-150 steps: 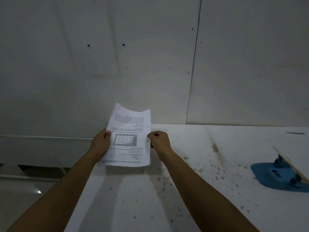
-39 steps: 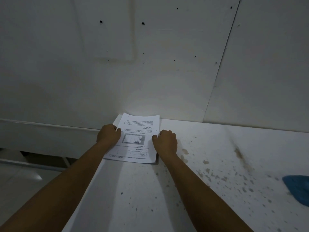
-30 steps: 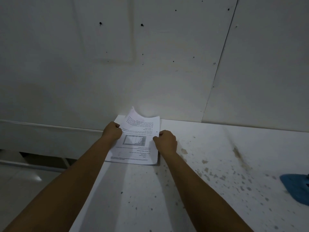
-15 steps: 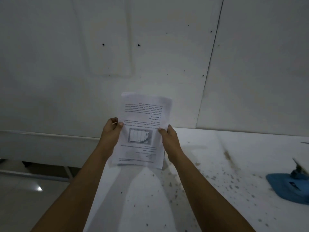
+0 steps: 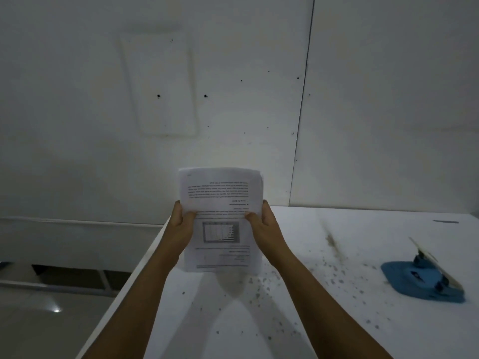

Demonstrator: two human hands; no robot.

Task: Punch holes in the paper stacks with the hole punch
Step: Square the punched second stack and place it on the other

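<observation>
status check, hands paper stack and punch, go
Left hand and right hand grip paper stack, upright above the table. Blue hole punch untouched, far right. Nothing between them.

Dim, bluish light, soft shadows under the forearms, a floor glare spot (image 5: 56,310), slight overall blur.

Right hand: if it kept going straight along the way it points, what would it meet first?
Beyond the paper stack it grips, the right hand would probably reach the wall; depth is unclear.
</observation>
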